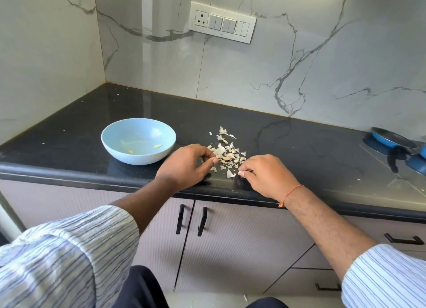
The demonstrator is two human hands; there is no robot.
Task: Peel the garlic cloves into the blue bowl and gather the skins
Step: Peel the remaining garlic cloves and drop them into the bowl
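Blue pan (391,138) cut off at right edge; fingertip contents indiscernible.

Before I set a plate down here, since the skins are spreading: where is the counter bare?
Bare black counter lies between the garlic skins and the blue pan, and behind the blue bowl toward the wall corner. It is crowded at the front edge, where left hand and right hand flank the skins.

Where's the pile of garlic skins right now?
In the head view, the garlic skins lie on the black counter just right of the blue bowl, between the left hand and right hand near the front edge.
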